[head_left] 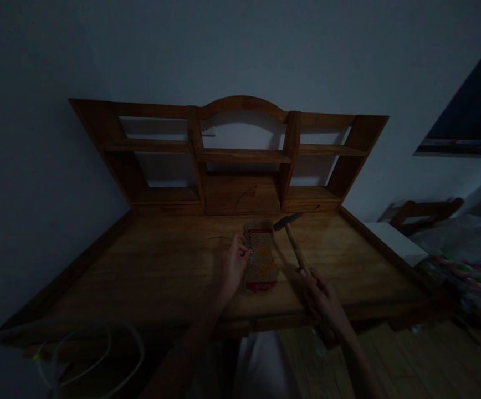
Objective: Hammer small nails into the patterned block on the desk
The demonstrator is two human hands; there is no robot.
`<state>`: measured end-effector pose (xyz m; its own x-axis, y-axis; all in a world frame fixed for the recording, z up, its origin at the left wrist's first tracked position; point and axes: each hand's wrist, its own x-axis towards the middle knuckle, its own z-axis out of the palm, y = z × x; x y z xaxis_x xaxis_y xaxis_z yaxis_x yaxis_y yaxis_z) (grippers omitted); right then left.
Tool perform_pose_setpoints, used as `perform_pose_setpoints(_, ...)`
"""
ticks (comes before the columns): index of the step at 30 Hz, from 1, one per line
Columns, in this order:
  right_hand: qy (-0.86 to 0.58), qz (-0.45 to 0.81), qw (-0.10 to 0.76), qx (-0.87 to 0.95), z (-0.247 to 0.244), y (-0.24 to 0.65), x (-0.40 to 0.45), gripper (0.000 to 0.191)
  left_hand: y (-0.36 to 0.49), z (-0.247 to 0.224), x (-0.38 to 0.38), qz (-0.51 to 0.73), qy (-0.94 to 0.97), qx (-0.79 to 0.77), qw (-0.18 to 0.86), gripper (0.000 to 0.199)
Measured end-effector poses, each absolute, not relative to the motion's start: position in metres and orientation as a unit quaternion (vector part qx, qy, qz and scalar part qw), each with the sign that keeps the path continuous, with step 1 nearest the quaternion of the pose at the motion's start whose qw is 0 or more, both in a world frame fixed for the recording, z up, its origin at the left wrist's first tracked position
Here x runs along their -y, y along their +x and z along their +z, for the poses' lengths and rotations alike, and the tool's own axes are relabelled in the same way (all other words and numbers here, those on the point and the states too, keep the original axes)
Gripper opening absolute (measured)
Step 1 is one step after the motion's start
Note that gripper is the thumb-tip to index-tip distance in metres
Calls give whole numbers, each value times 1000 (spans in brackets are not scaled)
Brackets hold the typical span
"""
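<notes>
My right hand (317, 291) is wrapped around the wooden handle of a hammer (296, 248), whose dark metal head is raised just right of a flat patterned piece (263, 260). That piece lies on the wooden desk and has red bands at its far and near ends, with a yellowish, dotted middle. At its left edge, my left hand (235, 257) has the fingertips pinched together. What they hold, if anything, is too small and dark to make out. A row of small dark dots runs along the piece near those fingertips.
A wooden shelf unit (244, 157) stands along the back of the desk (161, 260) against the wall. A pale looped cable (136, 338) hangs at the lower left. To the right are a wooden chair (427, 209) and a white surface (396, 242). The room is dim.
</notes>
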<state>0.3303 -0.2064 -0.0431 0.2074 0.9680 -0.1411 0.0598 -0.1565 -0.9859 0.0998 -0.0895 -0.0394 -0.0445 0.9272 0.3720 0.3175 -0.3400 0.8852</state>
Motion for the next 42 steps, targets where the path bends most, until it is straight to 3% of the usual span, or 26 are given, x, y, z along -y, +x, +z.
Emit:
perform_pose_setpoints(7, -577, 470, 489, 454, -41, 329, 207, 50, 99, -37, 88, 518, 652, -488, 263, 27)
perform_pose_setpoints(37, -625, 456, 497, 393, -47, 329, 207, 64, 98, -37, 92, 491, 669, -495, 259, 22)
perform_pose_setpoints(42, -608, 453, 495, 425, -49, 331, 206, 56, 98, -37, 92, 486, 671, -498, 255, 22)
